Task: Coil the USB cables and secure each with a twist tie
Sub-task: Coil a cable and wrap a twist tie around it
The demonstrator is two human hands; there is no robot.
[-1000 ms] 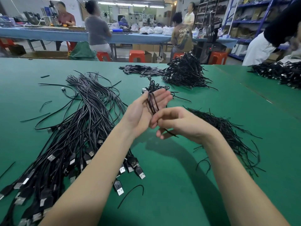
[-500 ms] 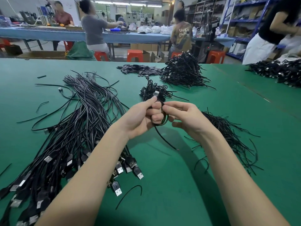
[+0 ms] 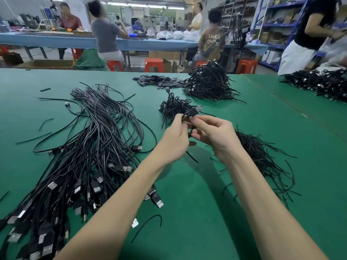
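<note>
Bright overhead tube lighting, soft forearm shadows, wide-angle edge distortion, slightly blurred background.

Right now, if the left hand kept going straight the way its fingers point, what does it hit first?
Most likely the small heap of coiled cables just beyond the left hand, which holds a coiled cable with the right hand. Depth from this one view is uncertain.

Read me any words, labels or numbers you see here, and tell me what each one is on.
"UNKN OWN": on the back of a seated person's brown shirt at the far blue table.
Boxes on the shelves: any print is too small and blurred to read.
USB plugs: no readable marking.
</note>
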